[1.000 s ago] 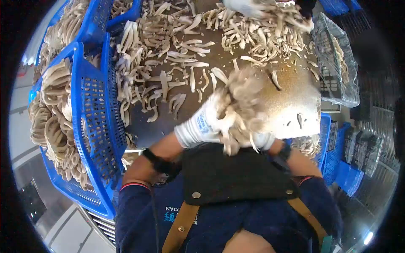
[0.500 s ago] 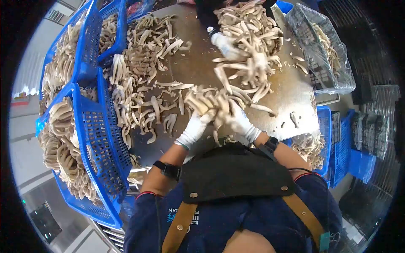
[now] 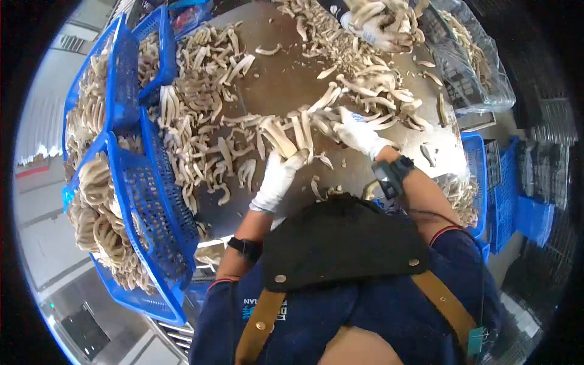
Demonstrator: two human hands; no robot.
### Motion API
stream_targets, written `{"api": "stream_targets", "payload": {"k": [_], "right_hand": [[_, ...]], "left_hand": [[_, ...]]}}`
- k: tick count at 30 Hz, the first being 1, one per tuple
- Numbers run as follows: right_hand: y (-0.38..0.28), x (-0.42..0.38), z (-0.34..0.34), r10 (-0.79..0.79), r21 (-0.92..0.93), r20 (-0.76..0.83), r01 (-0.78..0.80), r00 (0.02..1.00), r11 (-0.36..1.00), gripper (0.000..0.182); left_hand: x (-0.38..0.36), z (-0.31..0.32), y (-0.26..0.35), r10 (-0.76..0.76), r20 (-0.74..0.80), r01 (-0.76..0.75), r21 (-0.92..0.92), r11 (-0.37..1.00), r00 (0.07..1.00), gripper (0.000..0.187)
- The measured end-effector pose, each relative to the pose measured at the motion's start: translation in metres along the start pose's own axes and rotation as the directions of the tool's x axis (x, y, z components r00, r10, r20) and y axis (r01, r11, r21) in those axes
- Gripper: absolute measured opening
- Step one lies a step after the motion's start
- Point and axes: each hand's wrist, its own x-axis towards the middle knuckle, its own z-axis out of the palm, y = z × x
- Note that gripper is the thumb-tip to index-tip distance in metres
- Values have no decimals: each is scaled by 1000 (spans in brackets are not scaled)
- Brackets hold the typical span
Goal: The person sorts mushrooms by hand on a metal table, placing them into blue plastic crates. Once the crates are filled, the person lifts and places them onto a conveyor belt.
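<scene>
Pale beige, long-stemmed mushroom pieces [image 3: 292,135] now lie fanned out on the worn brown metal tabletop [image 3: 286,85], where half a second ago they were bunched between both gloves close to the dark apron; the clump has been set down and is being parted. My judgement: the work has moved from carrying a bunch to spreading and sorting it. White-gloved left hand [image 3: 278,176] pinches a few stems at their lower ends, fingers pressed together on them. White-gloved right hand [image 3: 360,134] lies spread, palm down, over the stems toward the right. Blue perforated plastic crates [image 3: 143,201] heaped with mushrooms stand along the left edge. Across the table a co-worker's gloved hand [image 3: 374,27] grips another bunch beside a clear plastic-lined basket [image 3: 480,79]
</scene>
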Motion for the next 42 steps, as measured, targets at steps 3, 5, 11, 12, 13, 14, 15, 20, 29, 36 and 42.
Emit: {"api": "stream_targets", "payload": {"k": [3, 5, 11, 12, 13, 14, 15, 20, 29, 36, 42], "right_hand": [[-40, 4, -25, 49, 75, -91, -42, 995, 996, 33], [-41, -3, 5, -248, 286, -205, 300, 947, 910, 33], [-53, -18, 15, -21, 923, -55, 59, 998, 380, 34], [-51, -16, 17, -53, 894, -16, 38, 998, 447, 31], [-53, -14, 13, -39, 922, -23, 36, 999, 385, 31], [-61, -12, 5, -28, 946, -29, 36, 999, 322, 31], [-68, -14, -2, -11, 966, -26, 28, 1000, 256, 31], [-63, 4, -34, -27, 875, 78, -55, 997, 482, 40], [-52, 6, -11, -96, 827, 1, 53, 995, 559, 44], [-49, 17, 2, -26, 852, -33, 42, 999, 522, 21], [-49, 6, 12, -96, 935, 181, -141, 979, 324, 55]], "left_hand": [[17, 11, -5, 24, 60, -13, -176, 984, 998, 19], [24, 13, -28, -38, 62, 55, -305, 951, 997, 13], [40, 8, -25, 40, -16, -40, -10, 999, 999, 14], [37, 14, -14, 48, -59, -56, -139, 989, 997, 11], [40, 19, -3, 64, -102, -89, -265, 960, 993, 8], [46, 21, 3, 74, -148, -126, -384, 915, 986, 6], [62, 0, -10, 41, -141, -85, -321, 943, 989, 7], [70, -1, 0, 88, 302, -73, -61, 995, 949, 35], [71, -6, 13, 35, 218, -68, 146, 987, 975, 33], [67, -6, -9, 32, -52, -31, 26, 999, 998, 31], [66, -18, -20, -57, -182, 58, -1, 998, 982, 45]]}}
